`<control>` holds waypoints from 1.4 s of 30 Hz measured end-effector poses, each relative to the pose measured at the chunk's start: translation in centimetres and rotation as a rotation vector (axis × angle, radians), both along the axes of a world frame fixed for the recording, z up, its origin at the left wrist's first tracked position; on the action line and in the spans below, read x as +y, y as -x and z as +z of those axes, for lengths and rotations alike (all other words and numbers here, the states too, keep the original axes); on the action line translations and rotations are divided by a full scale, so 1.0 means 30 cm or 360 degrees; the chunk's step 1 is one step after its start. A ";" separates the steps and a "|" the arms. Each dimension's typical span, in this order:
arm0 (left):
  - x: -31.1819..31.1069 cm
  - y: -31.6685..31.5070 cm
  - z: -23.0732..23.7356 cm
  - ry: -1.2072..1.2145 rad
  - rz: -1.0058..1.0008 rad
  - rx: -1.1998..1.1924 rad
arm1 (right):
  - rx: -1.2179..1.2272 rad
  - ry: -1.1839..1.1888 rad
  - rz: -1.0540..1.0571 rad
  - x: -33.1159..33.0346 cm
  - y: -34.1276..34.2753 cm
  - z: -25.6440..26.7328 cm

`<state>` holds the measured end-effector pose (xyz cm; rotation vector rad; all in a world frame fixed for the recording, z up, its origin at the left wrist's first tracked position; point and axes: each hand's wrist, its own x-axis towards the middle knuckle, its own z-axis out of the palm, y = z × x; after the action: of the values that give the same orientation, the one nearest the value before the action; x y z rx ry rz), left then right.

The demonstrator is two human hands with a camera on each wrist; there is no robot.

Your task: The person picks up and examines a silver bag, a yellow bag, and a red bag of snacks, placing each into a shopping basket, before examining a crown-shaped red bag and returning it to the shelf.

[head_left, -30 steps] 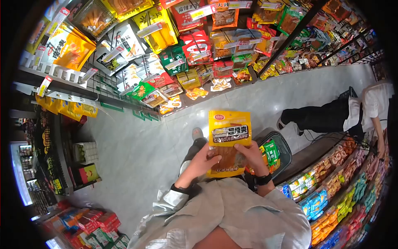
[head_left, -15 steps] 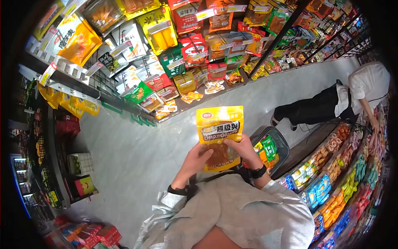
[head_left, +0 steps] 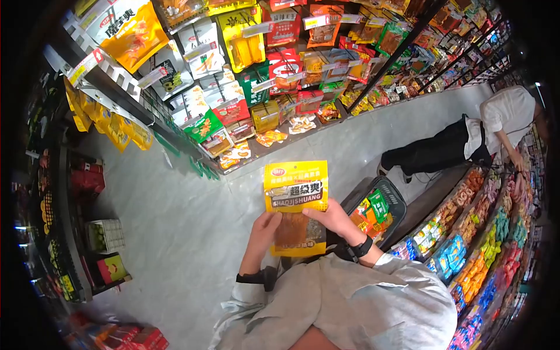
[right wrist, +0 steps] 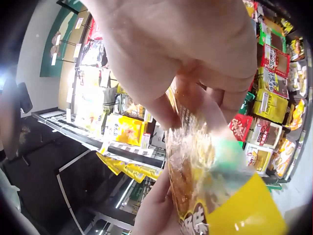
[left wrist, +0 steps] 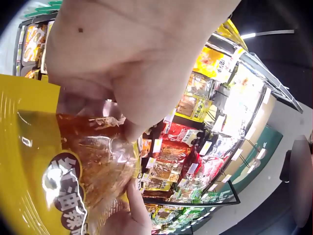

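In front of my torso I hold a yellow snack bag (head_left: 296,185) upright in both hands, with a clear lower window over flat brown food. My left hand (head_left: 261,234) pinches its left side, thumb on the front. From the right side my right hand (head_left: 338,220) grips it, thumb lying across the front below the dark lettering. The left wrist view shows the shiny window and yellow lower end of the bag (left wrist: 34,132) close up. Seen from the right wrist, the bag (right wrist: 249,205) stands nearly edge-on, with fingers behind it.
A dark shopping basket (head_left: 400,201) holding several bright packets is just right of my hands. Racks of hanging snack bags (head_left: 242,41) stand ahead. Bins of wrapped sweets (head_left: 449,256) line the right side, where another person (head_left: 431,143) bends over. Grey floor (head_left: 175,216) extends to the left.
The bag and both hands have shifted a little left in the head view. The left thumb has moved up toward the bag's left edge. The other person bends lower.
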<state>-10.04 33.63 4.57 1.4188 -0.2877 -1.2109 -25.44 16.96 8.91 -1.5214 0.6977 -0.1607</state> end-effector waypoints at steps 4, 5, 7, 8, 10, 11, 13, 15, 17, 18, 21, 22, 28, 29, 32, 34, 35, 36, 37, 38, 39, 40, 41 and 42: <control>0.003 0.012 -0.010 0.0073 -0.0077 -0.0095 | -0.0076 -0.0089 -0.0014 -0.016 0.013 0.001; -0.011 0.027 -0.015 0.0131 -0.0087 -0.0064 | -0.0041 -0.0122 -0.0033 -0.031 0.027 -0.003; -0.047 0.048 -0.009 0.0257 -0.0093 -0.0034 | -0.0001 -0.0238 -0.0089 -0.057 0.048 0.009; -0.058 0.059 0.009 0.0232 -0.0121 -0.0022 | -0.0004 -0.0318 -0.0128 -0.072 0.056 0.020; -0.103 0.079 0.047 0.0197 -0.0173 -0.0029 | -0.0027 -0.0333 -0.0190 -0.103 0.072 0.011; -0.124 0.095 0.044 0.0273 -0.0163 0.0009 | -0.0026 -0.0331 -0.0209 -0.122 0.083 0.000; -0.169 0.108 0.050 0.0208 -0.0204 -0.0044 | -0.0045 -0.0343 -0.0235 -0.162 0.102 -0.019; -0.224 0.122 0.040 0.0164 -0.0250 -0.0085 | -0.0067 -0.0384 -0.0202 -0.220 0.125 -0.024; -0.302 0.136 0.018 0.0159 -0.0298 -0.0125 | -0.0088 -0.0386 -0.0208 -0.291 0.156 -0.031; -0.358 0.148 0.024 0.0153 -0.0278 -0.0132 | -0.0123 -0.0381 -0.0251 -0.332 0.177 -0.048; -0.563 0.221 0.051 0.0168 -0.0238 -0.0174 | -0.0223 -0.0337 -0.0370 -0.477 0.266 -0.098; -0.637 0.249 0.056 0.0186 -0.0239 -0.0203 | -0.0224 -0.0375 -0.0416 -0.533 0.303 -0.093; -0.962 0.364 0.068 0.0069 -0.0597 -0.0298 | -0.0548 -0.0402 -0.0837 -0.866 0.495 -0.055; -1.005 0.376 0.071 0.0050 -0.0672 -0.0364 | -0.0566 -0.0399 -0.0874 -0.907 0.514 -0.055; -1.110 0.384 0.051 -0.0074 -0.0789 -0.0368 | -0.0548 -0.0414 -0.0913 -1.008 0.548 -0.071; -1.195 0.399 0.065 0.0097 -0.0748 -0.0357 | -0.0526 -0.0383 -0.0935 -1.072 0.551 -0.073; -1.241 0.390 0.080 0.0102 -0.0780 -0.0304 | -0.0552 -0.0375 -0.0960 -1.101 0.550 -0.091; -1.277 0.378 0.075 0.0130 -0.0757 -0.0292 | -0.0574 -0.0371 -0.0989 -1.125 0.548 -0.109; -1.317 0.363 0.059 0.0163 -0.0736 -0.0277 | -0.0599 -0.0369 -0.0986 -1.157 0.543 -0.122; -1.368 0.348 0.046 0.0198 -0.0718 -0.0259 | -0.0598 -0.0373 -0.1009 -1.191 0.533 -0.126; -1.423 0.334 0.040 0.0211 -0.0722 -0.0231 | -0.0594 -0.0379 -0.1035 -1.222 0.520 -0.128; -1.478 0.316 0.036 0.0222 -0.0729 -0.0202 | -0.0589 -0.0386 -0.1064 -1.256 0.507 -0.132; -1.537 0.296 0.029 0.0235 -0.0737 -0.0172 | -0.0583 -0.0370 -0.1066 -1.295 0.494 -0.140; -1.603 0.280 0.020 0.0269 -0.0721 -0.0199 | -0.0540 -0.0351 -0.1058 -1.340 0.482 -0.144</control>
<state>-18.44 -14.47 5.18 1.3211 -0.8140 -1.4225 -39.89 -23.23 4.59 -0.9739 0.8891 -0.7971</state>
